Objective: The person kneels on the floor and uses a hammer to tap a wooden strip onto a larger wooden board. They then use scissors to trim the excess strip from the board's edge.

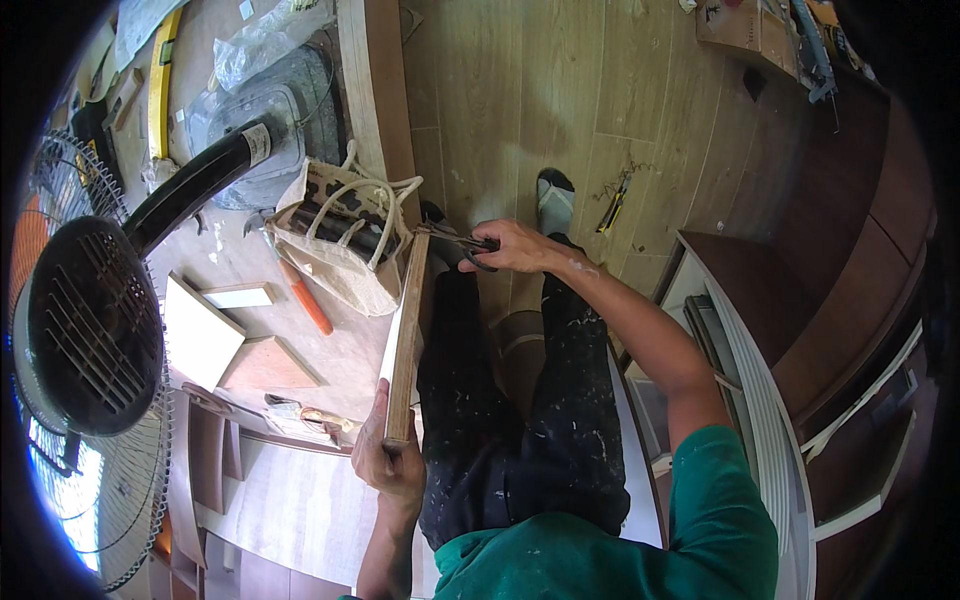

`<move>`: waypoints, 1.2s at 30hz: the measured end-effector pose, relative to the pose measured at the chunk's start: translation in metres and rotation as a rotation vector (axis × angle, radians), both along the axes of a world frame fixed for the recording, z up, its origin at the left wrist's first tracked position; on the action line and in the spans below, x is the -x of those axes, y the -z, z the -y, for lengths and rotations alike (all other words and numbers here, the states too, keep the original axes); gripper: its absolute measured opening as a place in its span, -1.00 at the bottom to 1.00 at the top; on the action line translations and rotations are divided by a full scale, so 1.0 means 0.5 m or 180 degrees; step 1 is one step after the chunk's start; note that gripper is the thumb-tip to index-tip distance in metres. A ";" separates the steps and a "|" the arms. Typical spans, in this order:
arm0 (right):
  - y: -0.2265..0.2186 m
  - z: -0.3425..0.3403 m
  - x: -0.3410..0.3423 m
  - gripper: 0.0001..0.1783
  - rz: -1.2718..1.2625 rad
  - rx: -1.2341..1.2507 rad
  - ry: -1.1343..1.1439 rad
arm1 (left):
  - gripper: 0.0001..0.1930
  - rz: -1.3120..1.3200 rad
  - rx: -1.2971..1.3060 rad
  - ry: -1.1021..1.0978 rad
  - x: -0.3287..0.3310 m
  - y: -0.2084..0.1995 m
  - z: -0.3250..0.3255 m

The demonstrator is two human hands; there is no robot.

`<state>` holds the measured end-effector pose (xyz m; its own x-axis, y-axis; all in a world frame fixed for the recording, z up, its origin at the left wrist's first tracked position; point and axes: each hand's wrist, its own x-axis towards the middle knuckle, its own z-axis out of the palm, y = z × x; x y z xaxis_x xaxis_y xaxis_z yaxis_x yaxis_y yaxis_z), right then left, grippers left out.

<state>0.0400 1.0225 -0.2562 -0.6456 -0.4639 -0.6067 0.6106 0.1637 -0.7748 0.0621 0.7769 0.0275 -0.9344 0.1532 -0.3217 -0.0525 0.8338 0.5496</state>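
My left hand (392, 462) is closed around the near end of a narrow wooden board (408, 345), whose raw edge faces up beside my left leg. At the board's far end, my right hand (515, 248) grips a pair of scissors (484, 256) by dark loop handles. The blades point left and meet the board's far corner; whether they are cutting anything is too small to tell. Just left of the board is a beige canvas tool bag (345, 265) with rope handles. A hammer (300, 290) with an orange handle lies against that bag.
A large black fan (90, 325) stands at the left. Board offcuts (200, 335) and a yellow spirit level (160, 90) lie on the left surface. A yellow-black utility knife (613, 205) rests on the floor ahead. Cabinet parts (740, 340) stand at the right, a cardboard box (745, 30) at the far right.
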 end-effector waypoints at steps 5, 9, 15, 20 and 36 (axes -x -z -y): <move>-0.004 0.000 0.007 -0.37 0.0046 -0.0028 -0.0058 | -0.62 -0.0006 -0.0098 -0.0026 -0.001 -0.001 -0.007; 0.000 -0.005 0.014 -0.39 0.0070 0.0038 -0.0080 | -0.64 0.0041 -0.0064 -0.0078 -0.002 -0.003 -0.009; 0.016 -0.002 0.013 -0.36 -0.0004 -0.0102 -0.0277 | -0.62 0.0150 -0.0055 -0.0135 0.006 -0.010 -0.008; 0.013 -0.005 0.015 -0.35 -0.0022 -0.0065 -0.0317 | -0.64 0.0189 0.0009 -0.0143 0.006 -0.011 -0.006; 0.000 -0.017 0.032 -0.49 0.0194 0.0049 -0.0462 | -0.64 0.0214 0.0069 -0.0120 0.013 -0.011 -0.006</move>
